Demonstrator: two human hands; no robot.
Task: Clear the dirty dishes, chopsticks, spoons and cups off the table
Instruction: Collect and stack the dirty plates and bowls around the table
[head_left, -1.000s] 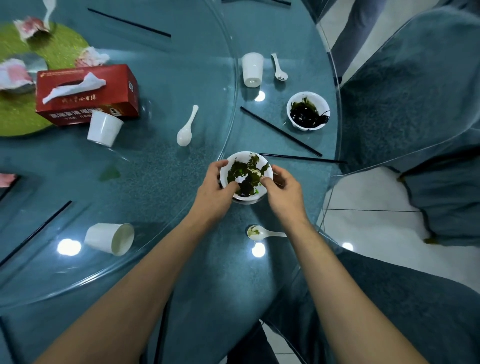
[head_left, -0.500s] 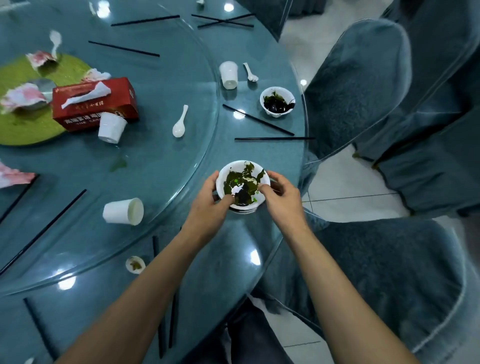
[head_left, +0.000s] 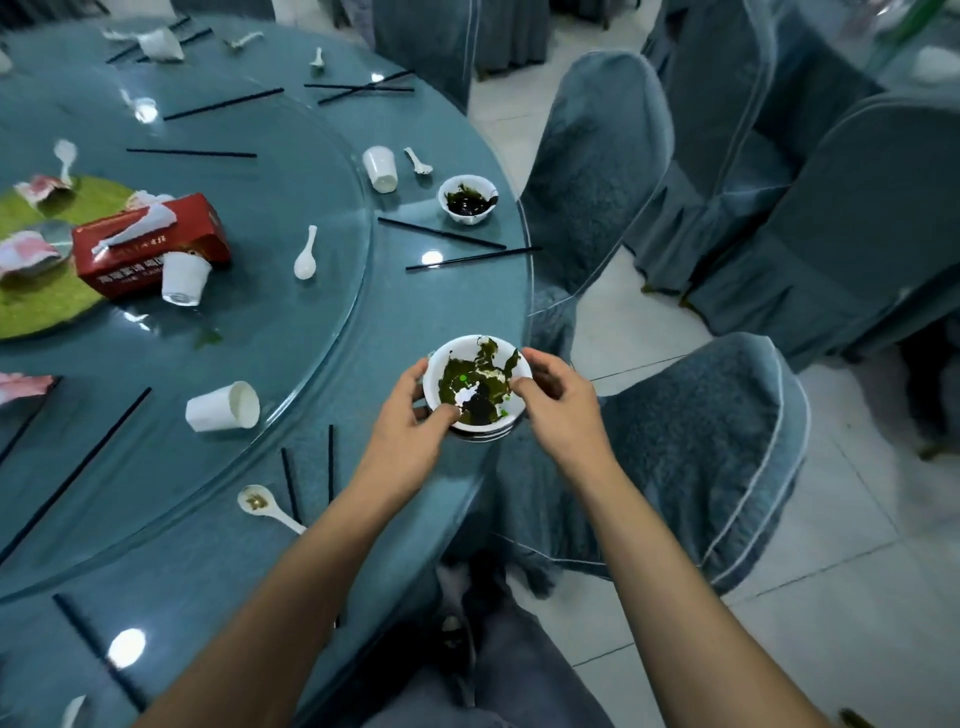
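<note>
Left hand (head_left: 410, 428) and right hand (head_left: 563, 410) grip bowl (head_left: 460, 347), hiding its underside

a: what is the person wearing?
b: greyish-blue trousers (head_left: 519, 686), denim by the look of the cloth.
a: sleeves?
b: both forearms show bare to the frame's edge, and the left hand (head_left: 410, 426) and right hand (head_left: 561, 410) are bare.

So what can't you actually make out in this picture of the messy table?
All in the head view:
- What is stacked under the bowl: the bowl itself, the left hand and the right hand cover it.
- Print on the tissue box: too small to read.
- White object at bottom left: cut off by the frame edge.
- Crumpled white item at the far side: blurred.
</note>
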